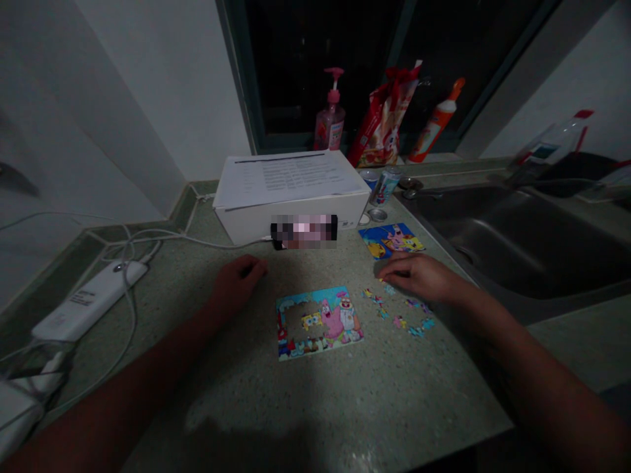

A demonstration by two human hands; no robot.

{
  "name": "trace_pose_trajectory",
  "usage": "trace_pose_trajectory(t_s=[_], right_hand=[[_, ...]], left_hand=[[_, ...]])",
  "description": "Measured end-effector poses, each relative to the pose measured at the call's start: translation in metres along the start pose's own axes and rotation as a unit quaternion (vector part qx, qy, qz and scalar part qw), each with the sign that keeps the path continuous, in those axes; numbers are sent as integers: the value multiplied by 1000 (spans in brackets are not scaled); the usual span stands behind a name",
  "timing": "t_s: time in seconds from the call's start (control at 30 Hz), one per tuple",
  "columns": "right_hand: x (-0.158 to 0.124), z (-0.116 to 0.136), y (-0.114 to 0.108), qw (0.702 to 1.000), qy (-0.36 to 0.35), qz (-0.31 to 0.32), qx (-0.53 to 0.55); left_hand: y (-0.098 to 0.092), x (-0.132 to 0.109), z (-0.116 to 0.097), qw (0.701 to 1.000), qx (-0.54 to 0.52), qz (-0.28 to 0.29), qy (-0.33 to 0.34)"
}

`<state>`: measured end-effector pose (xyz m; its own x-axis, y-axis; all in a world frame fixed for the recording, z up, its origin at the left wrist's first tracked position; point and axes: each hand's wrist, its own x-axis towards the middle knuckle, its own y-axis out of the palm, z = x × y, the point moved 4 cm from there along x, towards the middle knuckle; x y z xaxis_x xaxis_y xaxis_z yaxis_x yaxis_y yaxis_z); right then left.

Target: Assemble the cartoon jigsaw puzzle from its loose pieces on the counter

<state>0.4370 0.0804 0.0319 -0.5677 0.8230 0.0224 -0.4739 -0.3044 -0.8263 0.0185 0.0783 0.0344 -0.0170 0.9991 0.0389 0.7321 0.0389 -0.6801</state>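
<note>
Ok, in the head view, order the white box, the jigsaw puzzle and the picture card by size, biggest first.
White box, then jigsaw puzzle, then picture card; the puzzle sits nearer the camera, so that last ranking is unsure.

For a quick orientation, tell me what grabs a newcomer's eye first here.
The half-assembled SpongeBob jigsaw puzzle stands out on the speckled green countertop, with loose pieces scattered to its right, below the right hand. Behind it sits a white box topped with printed papers, and a pink pump bottle stands before the dark window.

Dim, grainy, shadowed view
Faint light reaches the jigsaw puzzle; the countertop darkens toward the bottom, and the walls bow at the edges.
</note>
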Motion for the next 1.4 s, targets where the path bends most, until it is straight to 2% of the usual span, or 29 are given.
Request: trace_pose_trajectory(t_s=[0.7, 1.1, 1.4], right_hand=[[0, -1, 2, 1000, -18, 1, -9], [-5, -9, -14, 994, 81, -28, -65], [-7, -17, -18, 992, 97, -35, -74]], left_hand=[[-1, 0, -1, 1000, 4, -5, -1], [-1, 2, -1, 1000, -1, 6, -11], [-2, 2, 3, 999, 34, 4, -30]])
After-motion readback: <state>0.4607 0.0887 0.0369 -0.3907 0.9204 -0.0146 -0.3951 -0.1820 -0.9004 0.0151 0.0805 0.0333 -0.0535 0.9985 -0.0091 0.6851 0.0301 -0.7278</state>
